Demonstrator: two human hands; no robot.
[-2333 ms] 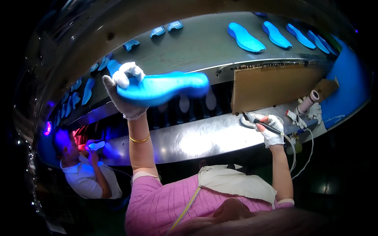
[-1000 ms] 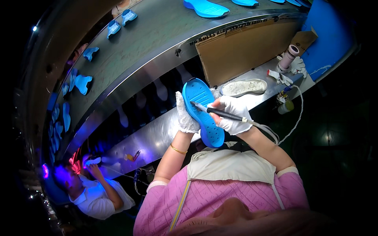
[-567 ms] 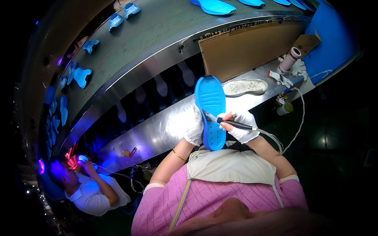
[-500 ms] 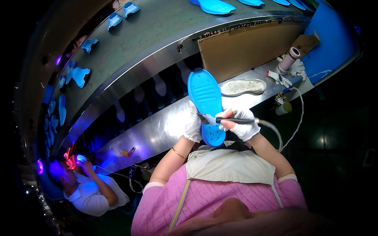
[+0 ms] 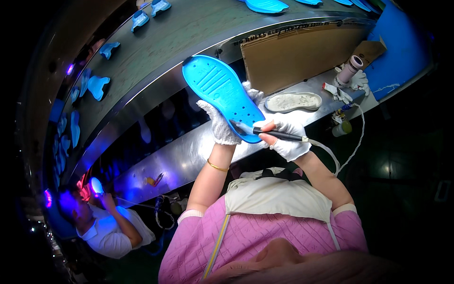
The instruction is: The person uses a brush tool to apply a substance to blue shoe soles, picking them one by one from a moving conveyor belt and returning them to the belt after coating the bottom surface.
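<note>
A blue shoe sole [image 5: 218, 87] with ridges and small holes is held up, its far end leaning left. My left hand [image 5: 221, 124], in a white knitted glove, grips it from beneath, with glove fingers showing past both edges. My right hand [image 5: 289, 137] wears a white glove with bare thumb and fingertip, and is closed on a brush [image 5: 283, 135]. The brush has a black handle with a pale hose [image 5: 326, 147] running from its back end. Its tip lies at the sole's near end, by the left edge.
A white sole-shaped piece [image 5: 293, 102] lies on the metal shelf [image 5: 184, 163], near a cardboard sheet [image 5: 302, 57]. A pink flask [image 5: 349, 71] and gloves [image 5: 336, 92] stand right. Blue shoe parts [image 5: 98, 86] lie on the belt [image 5: 156, 52]. A co-worker [image 5: 113, 222] sits left.
My left hand has moved forward and tilted the sole, swinging its far end left. The brush has shifted slightly toward me, from mid-sole to the near end. The co-worker's lit piece is raised.
</note>
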